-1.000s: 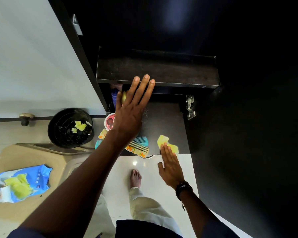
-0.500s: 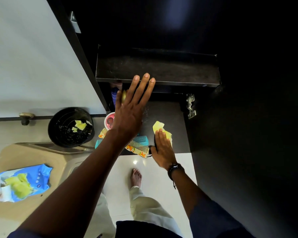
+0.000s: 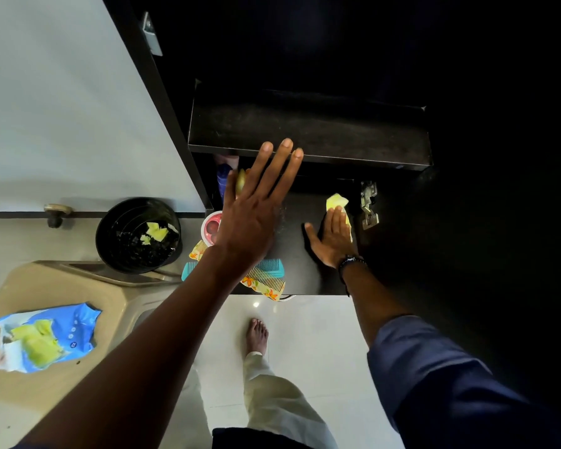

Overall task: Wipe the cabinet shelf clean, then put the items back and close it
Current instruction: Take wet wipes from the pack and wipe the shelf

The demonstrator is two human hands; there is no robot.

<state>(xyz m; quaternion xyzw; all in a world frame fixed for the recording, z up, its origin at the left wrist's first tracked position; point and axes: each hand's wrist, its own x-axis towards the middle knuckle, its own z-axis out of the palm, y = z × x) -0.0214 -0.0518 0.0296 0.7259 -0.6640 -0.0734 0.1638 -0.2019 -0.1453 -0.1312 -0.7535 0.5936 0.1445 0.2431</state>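
My right hand [image 3: 332, 241] lies flat, fingers straight, pressing a yellow wipe [image 3: 336, 200] onto the lower shelf [image 3: 298, 273] of the dark cabinet. The wipe sticks out past my fingertips, close to the shelf's right edge and just beside the metal hinge [image 3: 369, 205] on the cabinet's side wall. Between that hand and the things heaped at the left there is a bare strip of dark shelf running from the front edge to the back.

My left hand [image 3: 250, 222] is spread open and holds nothing. Its fingertips reach the front edge of the upper shelf [image 3: 321, 137]; I cannot tell whether they touch it. That shelf's top shows bare along its whole width.

Under my left hand, the left end of the lower shelf is crowded: a teal comb [image 3: 274, 264] and a flowered comb [image 3: 268, 283] overhang the front edge, a round red tub [image 3: 212, 228] sits at the left corner, and a blue bottle [image 3: 222, 183] stands further back.

On the floor left of the cabinet, a black bin [image 3: 136, 238] holds crumpled yellow wipes. A blue pack of wipes [image 3: 46, 338] lies open on the beige bench [image 3: 62, 286].
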